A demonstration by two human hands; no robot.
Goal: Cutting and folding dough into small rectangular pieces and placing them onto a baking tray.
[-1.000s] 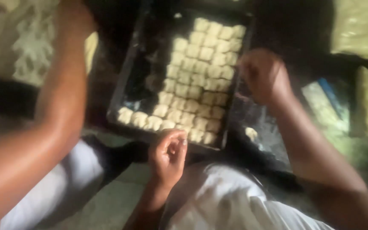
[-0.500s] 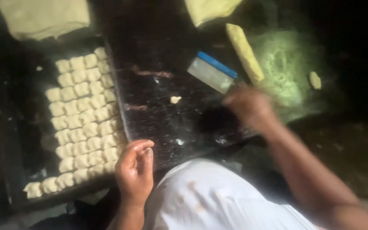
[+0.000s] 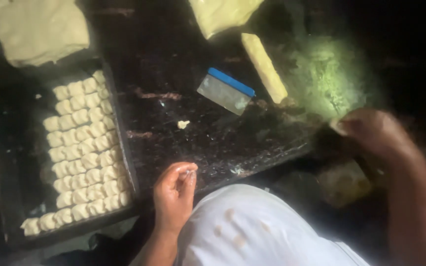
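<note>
Since half a second my right hand (image 3: 375,133) moved lower at the table edge, curled, grip I cannot tell, left hand (image 3: 174,189) pinched together, empty-looking, beside dark tray (image 3: 124,148) of dough pieces (image 3: 82,152), scraper (image 3: 225,91) well apart.

The right hand (image 3: 371,133) is motion-blurred, so its grip is unclear, and the dough slab (image 3: 223,15) is cut off at the top.

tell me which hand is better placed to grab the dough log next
Likely the right hand: it hovers just beside the lower end of the dough log. The left hand is curled near the tray, farther off.
</note>
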